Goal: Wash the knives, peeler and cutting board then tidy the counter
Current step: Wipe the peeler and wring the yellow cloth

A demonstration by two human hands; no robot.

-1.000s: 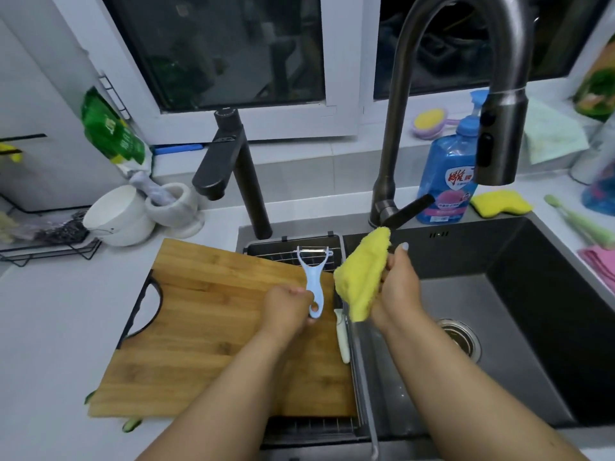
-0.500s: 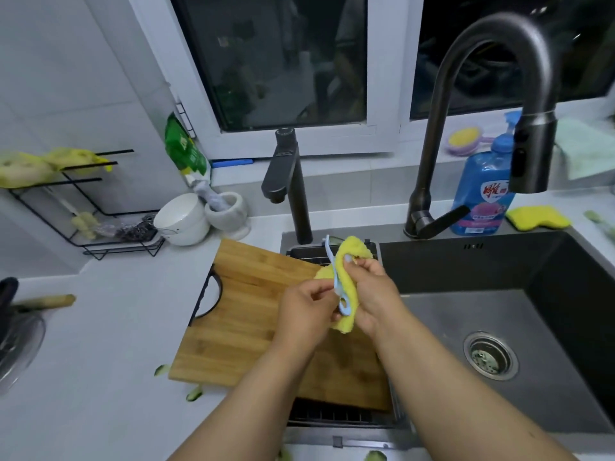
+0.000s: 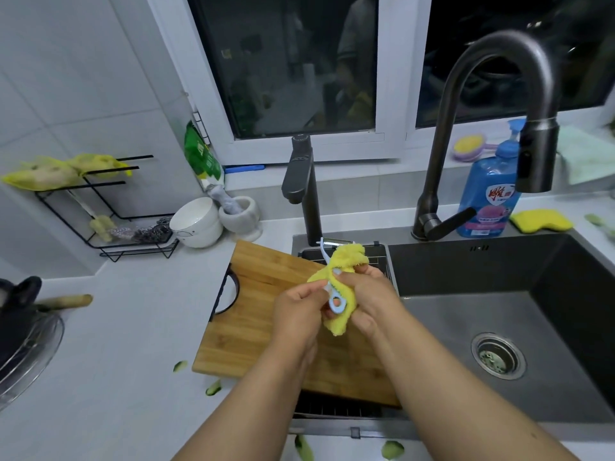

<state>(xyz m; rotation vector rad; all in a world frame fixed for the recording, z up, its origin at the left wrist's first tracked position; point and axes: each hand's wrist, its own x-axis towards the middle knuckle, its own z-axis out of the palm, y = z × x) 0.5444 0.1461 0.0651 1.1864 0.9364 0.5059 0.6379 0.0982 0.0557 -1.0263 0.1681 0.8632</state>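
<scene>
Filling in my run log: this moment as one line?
step: scrubbing peeler | left hand: holds peeler | right hand: wraps yellow cloth round it | cutting board: unwashed

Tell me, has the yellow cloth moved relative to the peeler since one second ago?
Yes. The yellow cloth now wraps the peeler over the cutting board; before, it hung apart, right of it.

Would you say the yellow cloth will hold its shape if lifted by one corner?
Probably not. The cloth is bunched round the peeler in the right hand, so it is likely floppy. It looks thin, so likely light.
</scene>
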